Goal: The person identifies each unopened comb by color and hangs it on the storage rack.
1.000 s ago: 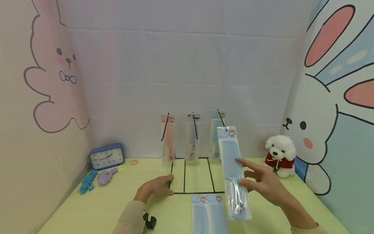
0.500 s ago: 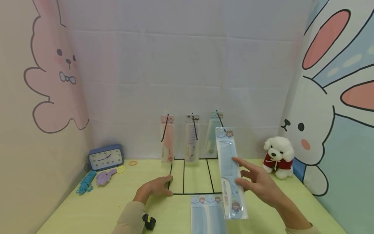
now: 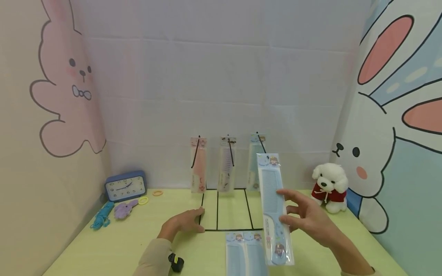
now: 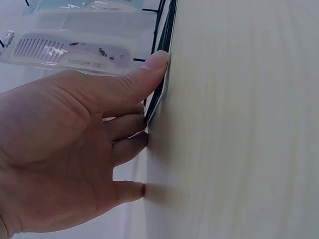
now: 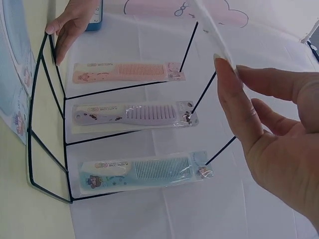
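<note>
Packaged blue comb [image 3: 274, 209] is held upright above table [image 3: 103, 245] by right hand [image 3: 307, 220], fingers pinching its pkg, near wire rack [image 3: 226, 209]. Left hand [image 3: 184, 222] is laid flat, fingers relaxed, at rack's left corner.

White back wall [image 3: 214, 76], bunny-print side walls [image 3: 397, 134]

- The two packaged blue combs [image 3: 246, 255] on the table are running off the head view's bottom edge.
- The held blue comb [image 3: 274, 209] is hiding part of the right hand [image 3: 309, 220].
- Package print is staying too small to read.
</note>
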### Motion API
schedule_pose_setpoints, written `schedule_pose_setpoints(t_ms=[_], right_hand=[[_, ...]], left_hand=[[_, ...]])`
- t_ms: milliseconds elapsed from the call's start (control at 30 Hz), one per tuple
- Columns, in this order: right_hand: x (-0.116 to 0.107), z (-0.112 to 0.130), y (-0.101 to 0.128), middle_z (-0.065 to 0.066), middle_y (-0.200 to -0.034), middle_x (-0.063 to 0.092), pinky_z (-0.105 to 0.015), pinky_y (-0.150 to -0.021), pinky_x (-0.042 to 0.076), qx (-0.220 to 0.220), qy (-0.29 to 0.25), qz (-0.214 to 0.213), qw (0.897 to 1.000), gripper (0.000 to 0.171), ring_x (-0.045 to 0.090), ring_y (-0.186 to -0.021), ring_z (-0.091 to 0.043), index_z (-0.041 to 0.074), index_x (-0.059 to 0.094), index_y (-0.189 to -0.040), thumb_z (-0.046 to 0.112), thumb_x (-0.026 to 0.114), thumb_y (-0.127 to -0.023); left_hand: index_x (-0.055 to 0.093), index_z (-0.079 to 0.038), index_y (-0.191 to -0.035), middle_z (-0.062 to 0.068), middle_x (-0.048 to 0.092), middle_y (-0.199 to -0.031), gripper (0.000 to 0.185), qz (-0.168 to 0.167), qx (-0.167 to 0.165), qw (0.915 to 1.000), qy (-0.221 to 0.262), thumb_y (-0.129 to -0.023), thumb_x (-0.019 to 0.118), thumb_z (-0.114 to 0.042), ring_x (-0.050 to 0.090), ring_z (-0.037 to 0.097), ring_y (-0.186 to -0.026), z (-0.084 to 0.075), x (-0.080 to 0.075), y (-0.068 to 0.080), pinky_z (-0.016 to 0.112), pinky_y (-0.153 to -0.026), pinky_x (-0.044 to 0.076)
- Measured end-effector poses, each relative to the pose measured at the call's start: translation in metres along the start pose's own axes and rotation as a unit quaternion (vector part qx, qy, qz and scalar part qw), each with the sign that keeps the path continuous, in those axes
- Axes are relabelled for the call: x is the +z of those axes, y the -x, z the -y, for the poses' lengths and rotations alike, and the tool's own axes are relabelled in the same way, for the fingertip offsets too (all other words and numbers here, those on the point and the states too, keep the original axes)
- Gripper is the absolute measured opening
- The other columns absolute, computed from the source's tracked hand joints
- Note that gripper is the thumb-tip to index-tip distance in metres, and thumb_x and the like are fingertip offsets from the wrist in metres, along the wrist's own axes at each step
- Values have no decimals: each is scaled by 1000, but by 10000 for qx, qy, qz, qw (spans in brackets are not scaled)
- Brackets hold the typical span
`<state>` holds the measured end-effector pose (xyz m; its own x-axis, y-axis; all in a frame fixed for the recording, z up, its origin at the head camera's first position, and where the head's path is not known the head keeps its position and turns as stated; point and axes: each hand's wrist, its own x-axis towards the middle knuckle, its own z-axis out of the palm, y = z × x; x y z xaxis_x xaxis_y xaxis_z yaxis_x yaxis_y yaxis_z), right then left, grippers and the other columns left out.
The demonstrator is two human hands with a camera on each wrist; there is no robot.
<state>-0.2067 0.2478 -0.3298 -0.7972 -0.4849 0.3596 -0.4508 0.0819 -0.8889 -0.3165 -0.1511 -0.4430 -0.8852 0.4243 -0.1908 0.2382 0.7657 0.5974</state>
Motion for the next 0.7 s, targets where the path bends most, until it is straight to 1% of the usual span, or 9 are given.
schedule_pose_setpoints(t_ms=[67, 133, 233, 433, 567, 700], right_hand=[[3, -5, -3, -30, -129, 44, -45, -63, 61, 71, 155, -154, 9997, 57, 69, -91, -26, -5, 38, -145, -2, 65, -94], [6, -12, -8, -31, -127, 45, -43, -62, 61, 141, 303, -325, 9989, 57, 68, -90, -25, -3, 40, -144, 0, 67, -93], [9, -23, -14, -31, -125, 47, -42, -61, 61, 189, 416, -538, 9975, 58, 67, -89, -24, -2, 42, -143, -2, 69, -92], [11, -40, -26, -29, -121, 51, -40, -61, 60, 72, 650, -902, 9938, 58, 66, -89, -22, -1, 44, -143, -5, 68, -90], [10, -44, -32, -29, -123, 52, -39, -64, 60, 153, 613, -1047, 9925, 61, 66, -91, -22, 0, 43, -147, -1, 69, -92], [9, -46, -38, -30, -121, 57, -35, -69, 60, 291, 529, -1398, 9883, 56, 68, -93, -20, -3, 47, -145, 3, 68, -94]], left_hand=[[37, -1, -153, 20, 34, -158, 79, 2, 0, 10000, -17, -89, 77, -24, 27, 41, -146, 1, 0, 1, 56, -117, 23], [37, 0, -153, 21, 34, -158, 79, -8, 19, 10000, -24, -90, 77, -24, 27, 41, -146, 1, 0, 2, 56, -117, 23], [37, 1, -153, 21, 34, -157, 79, 12, 36, 10000, 25, -89, 78, -22, 27, 41, -146, 2, 1, 3, 56, -116, 23], [37, 2, -152, 22, 34, -157, 79, 35, 104, 9999, 21, -90, 77, -22, 28, 41, -145, 2, 2, 4, 56, -116, 24], [37, 2, -152, 21, 34, -157, 78, 20, 136, 9999, -40, -90, 77, -23, 28, 41, -146, 1, 1, 2, 55, -117, 24], [37, 1, -153, 20, 34, -158, 78, 18, 92, 9999, -49, -90, 77, -23, 28, 40, -146, -1, 0, 1, 54, -117, 24]])
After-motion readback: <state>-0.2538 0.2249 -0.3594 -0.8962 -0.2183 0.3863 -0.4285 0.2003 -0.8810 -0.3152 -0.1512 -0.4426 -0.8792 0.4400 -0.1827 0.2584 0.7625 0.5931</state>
